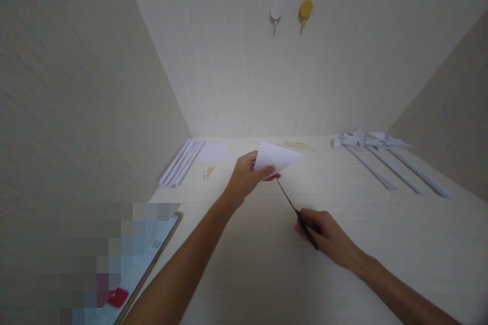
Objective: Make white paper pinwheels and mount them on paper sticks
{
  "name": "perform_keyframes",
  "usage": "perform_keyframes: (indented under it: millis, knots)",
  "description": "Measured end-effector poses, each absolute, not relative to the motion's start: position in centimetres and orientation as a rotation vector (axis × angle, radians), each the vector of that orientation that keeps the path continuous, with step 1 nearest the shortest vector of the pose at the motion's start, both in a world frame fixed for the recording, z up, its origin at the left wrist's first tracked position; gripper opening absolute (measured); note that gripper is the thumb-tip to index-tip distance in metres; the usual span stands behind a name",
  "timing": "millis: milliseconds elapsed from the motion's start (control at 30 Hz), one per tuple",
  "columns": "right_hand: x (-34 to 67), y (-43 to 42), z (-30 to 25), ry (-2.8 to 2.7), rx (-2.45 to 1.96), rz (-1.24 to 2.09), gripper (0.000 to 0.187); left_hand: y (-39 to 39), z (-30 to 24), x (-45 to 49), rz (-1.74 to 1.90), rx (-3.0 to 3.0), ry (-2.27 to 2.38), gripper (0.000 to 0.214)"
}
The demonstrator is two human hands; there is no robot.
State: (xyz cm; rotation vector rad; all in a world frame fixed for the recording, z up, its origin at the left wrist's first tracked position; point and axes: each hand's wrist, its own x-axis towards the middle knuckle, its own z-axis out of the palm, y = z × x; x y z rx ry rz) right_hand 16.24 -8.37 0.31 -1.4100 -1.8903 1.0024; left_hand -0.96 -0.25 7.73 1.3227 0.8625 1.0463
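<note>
My left hand (247, 175) pinches a white sheet of paper (276, 156), folded to a point that faces right, above the middle of the table. My thumb lies over its lower edge. In my right hand (324, 233), lower and to the right, is a pair of scissors (307, 228) with dark handles. Its thin blades slant up and left, and their tip ends close under the paper by my left fingertips. Whether the tip touches the paper I cannot tell.
White paper sticks (182, 163) lie at the left beside a flat paper sheet (214, 152). Small tan strips (208, 171) lie nearby. Paper pinwheels on sticks (375, 155) rest at the right. A tablet-like screen (152, 251) stands lower left; two hooks (305, 9) are on the back wall.
</note>
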Motion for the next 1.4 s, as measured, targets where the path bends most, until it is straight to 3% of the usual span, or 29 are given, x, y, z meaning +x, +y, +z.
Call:
perform_keyframes:
  millis: [267, 467, 733, 1233, 1333, 1400]
  knots:
    - [20.0, -5.9, -0.6, -1.712, -1.68, 0.487, 0.015, 0.5, 7.3, -1.6, 1.117, 1.281, 0.924, 0.024]
    - [22.9, -5.0, -1.0, -1.719, -1.804, 0.131, 0.024, 0.6, 6.8, -1.5, 1.114, 1.29, 0.917, 0.024]
    - [22.2, -4.9, -1.1, -1.921, -1.828, -0.047, 0.025, 0.8, 6.4, -1.3, 1.078, 1.295, 0.911, 0.023]
    - [22.1, -4.5, -1.3, -1.711, -1.615, 0.064, 0.023, -1.2, 3.3, -1.5, 1.329, 1.627, 1.231, 0.013]
    - [19.7, -4.8, -0.2, -1.519, -1.5, 0.315, 0.021, -2.6, 2.8, -2.1, 1.39, 1.801, 1.272, 0.017]
    - [17.3, -4.9, 0.5, -1.367, -1.365, 0.78, 0.029, -3.3, 2.4, -2.5, 1.413, 1.975, 1.337, 0.019]
